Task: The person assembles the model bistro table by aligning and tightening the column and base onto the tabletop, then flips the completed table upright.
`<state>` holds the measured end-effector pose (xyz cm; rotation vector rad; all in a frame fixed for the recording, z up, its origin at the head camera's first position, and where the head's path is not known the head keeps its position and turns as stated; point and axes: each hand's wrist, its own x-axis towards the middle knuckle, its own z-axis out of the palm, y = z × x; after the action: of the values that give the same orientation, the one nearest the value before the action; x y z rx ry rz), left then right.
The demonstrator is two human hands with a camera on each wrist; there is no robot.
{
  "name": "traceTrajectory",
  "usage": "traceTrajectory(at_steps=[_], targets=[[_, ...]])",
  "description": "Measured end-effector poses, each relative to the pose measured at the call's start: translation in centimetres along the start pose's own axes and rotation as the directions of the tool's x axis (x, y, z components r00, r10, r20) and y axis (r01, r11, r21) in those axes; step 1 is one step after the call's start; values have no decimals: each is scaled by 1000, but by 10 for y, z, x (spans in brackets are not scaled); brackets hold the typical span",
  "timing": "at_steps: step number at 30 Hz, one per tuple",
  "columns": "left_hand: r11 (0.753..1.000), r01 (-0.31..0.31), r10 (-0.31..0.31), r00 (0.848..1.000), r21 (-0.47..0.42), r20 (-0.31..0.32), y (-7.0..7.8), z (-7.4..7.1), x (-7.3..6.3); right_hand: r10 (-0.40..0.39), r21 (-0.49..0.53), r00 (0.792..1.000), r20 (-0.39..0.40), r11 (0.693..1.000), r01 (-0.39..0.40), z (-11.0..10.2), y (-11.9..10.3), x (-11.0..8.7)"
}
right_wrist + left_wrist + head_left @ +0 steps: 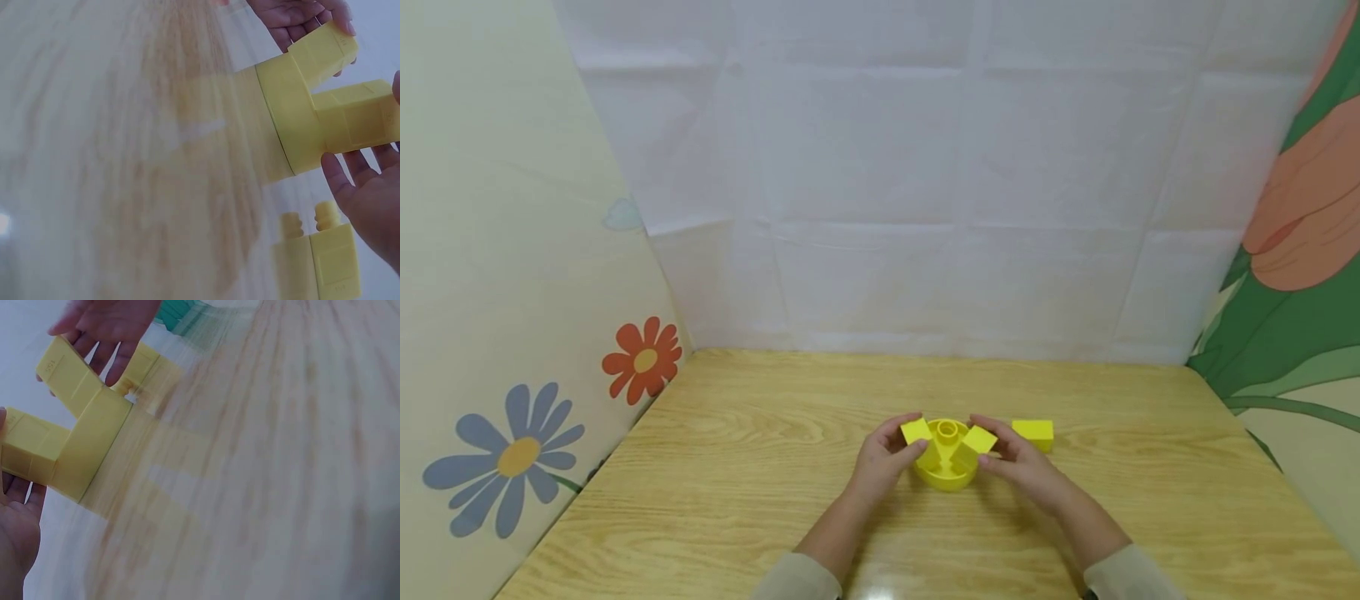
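Observation:
A round yellow base [946, 482] with a raised ring in its bowl sits on the table. Two yellow blocks slant up and outward from it, one to each side. My left hand [877, 457] holds the left yellow block [916, 431] near its top, thumb in front and fingers behind. On the other side, my right hand [1030, 477] holds the right yellow block [981, 439] in a similar way. Both blocks have their lower ends in the base in the right wrist view; how firmly they sit cannot be seen.
Just beyond my right hand lies another yellow block [1033, 430], with a ridged knob [326, 215] on one end. The wood-grain table [737, 467] meets a white cloth [865, 275] at the back. Flower-printed panels [520, 275] stand at both sides.

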<state>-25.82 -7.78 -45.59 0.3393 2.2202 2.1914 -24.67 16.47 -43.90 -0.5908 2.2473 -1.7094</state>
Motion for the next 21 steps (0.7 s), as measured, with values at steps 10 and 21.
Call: traceTrajectory(at_steps=[10, 21], targets=[[1000, -2, 2, 1000, 1, 0, 0, 0, 0, -20, 19, 999, 37, 1000, 19, -3, 3, 4], [1000, 9, -10, 1000, 6, 10, -1, -2, 0, -16, 9, 1000, -2, 1000, 16, 0, 6, 5]])
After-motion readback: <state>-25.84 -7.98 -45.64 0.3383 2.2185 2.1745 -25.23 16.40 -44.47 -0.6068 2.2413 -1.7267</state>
